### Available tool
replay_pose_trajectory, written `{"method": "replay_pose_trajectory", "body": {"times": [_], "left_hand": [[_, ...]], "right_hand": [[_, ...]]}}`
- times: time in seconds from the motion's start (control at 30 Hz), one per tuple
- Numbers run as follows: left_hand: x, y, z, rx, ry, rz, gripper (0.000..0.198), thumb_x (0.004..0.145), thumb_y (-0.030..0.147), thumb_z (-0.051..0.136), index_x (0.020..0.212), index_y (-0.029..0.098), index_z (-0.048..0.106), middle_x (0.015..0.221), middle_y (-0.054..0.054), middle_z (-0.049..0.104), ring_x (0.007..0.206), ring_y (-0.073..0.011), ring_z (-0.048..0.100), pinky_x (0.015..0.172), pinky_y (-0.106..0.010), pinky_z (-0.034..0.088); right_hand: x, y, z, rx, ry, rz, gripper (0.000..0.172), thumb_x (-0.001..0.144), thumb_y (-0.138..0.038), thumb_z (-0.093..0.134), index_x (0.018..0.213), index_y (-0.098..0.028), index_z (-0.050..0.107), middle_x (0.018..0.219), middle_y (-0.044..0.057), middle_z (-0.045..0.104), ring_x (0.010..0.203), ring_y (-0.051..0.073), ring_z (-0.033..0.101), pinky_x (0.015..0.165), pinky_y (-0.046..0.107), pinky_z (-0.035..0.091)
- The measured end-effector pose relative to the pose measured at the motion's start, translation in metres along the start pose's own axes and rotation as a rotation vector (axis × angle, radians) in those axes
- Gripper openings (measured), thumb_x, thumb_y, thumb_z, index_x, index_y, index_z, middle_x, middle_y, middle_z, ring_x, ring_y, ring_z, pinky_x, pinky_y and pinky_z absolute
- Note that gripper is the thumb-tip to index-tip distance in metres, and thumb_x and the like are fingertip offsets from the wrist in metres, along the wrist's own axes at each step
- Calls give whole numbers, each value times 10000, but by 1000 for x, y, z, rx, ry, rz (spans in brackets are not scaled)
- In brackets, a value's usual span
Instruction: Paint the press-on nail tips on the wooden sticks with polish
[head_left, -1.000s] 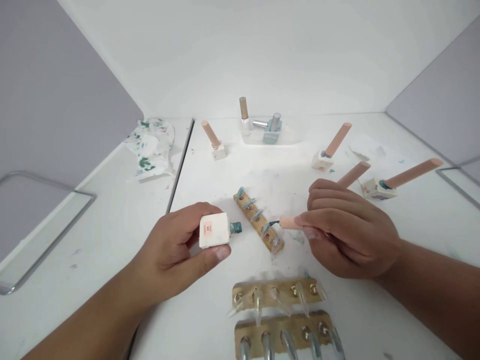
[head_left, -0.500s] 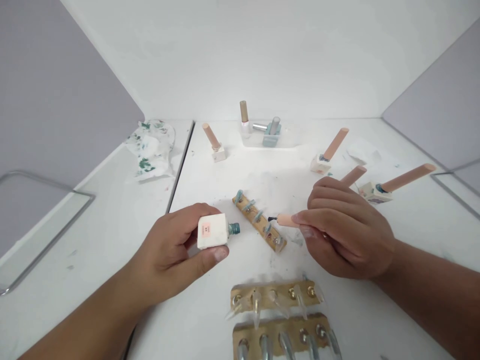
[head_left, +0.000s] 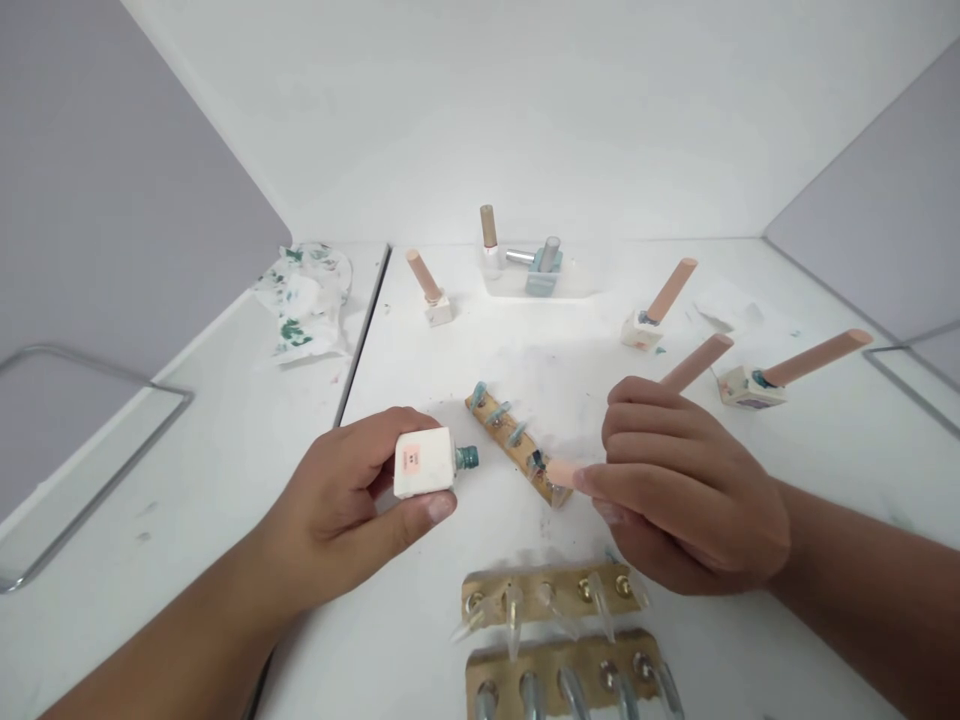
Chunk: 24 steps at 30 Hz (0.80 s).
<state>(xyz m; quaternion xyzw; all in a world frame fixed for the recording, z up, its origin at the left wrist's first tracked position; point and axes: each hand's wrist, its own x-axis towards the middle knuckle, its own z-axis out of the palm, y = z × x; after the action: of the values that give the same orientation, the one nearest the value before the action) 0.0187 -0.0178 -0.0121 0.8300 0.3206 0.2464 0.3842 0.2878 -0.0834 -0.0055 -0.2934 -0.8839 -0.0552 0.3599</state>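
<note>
My left hand is closed around a white nail polish bottle, tipped sideways with its teal-stained open neck pointing right. My right hand pinches a peach-handled nail polish brush. The dark bristles are at a nail tip near the lower right end of a gold strip; whether they touch it is hard to make out. Several false nail tips, some teal-tinted, are mounted along this strip, which lies slantwise between my hands. The brush handle partly covers the strip's last tip.
Closer to me lie a gold strip of clear tips and one of greyish tips. Capped bottles stand at back left and right; another lies tilted. Behind are a clear tray and stained tissue.
My right hand has moved slightly down and left, bringing the brush from beside the strip to over a nail tip. My left hand and the bottle have stayed put.
</note>
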Motion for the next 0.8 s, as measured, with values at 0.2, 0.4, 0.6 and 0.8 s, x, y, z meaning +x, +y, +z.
{"method": "replay_pose_trajectory", "body": {"times": [0.2,0.4,0.6,0.8], "left_hand": [[1,0,0,-7,-4,7,168,892,338,597,935,177,612,783,-1,620,634,-105,523,516,-229,376],[1,0,-1,14,-2,14,167,894,338,592,926,175,609,768,-1,618,618,-103,517,511,-233,369],[1,0,-1,41,6,18,183,899,357,584,915,177,608,765,-3,613,619,-108,520,517,-232,385],[0,0,-1,26,7,13,184,896,356,591,939,178,613,783,-10,632,630,-114,538,530,-238,397]], "right_hand": [[0,-1,-3,91,-35,-32,175,768,-47,476,882,-133,577,544,-23,458,536,140,371,567,334,349],[0,2,-2,94,8,13,188,760,-17,487,867,-145,574,545,-25,491,523,126,396,555,310,335],[-2,8,-2,-10,30,132,198,769,-5,486,849,-167,567,550,-34,482,507,121,403,540,296,345],[0,7,-4,-8,94,121,209,764,4,490,844,-168,576,545,-36,485,493,117,416,520,289,343]]}}
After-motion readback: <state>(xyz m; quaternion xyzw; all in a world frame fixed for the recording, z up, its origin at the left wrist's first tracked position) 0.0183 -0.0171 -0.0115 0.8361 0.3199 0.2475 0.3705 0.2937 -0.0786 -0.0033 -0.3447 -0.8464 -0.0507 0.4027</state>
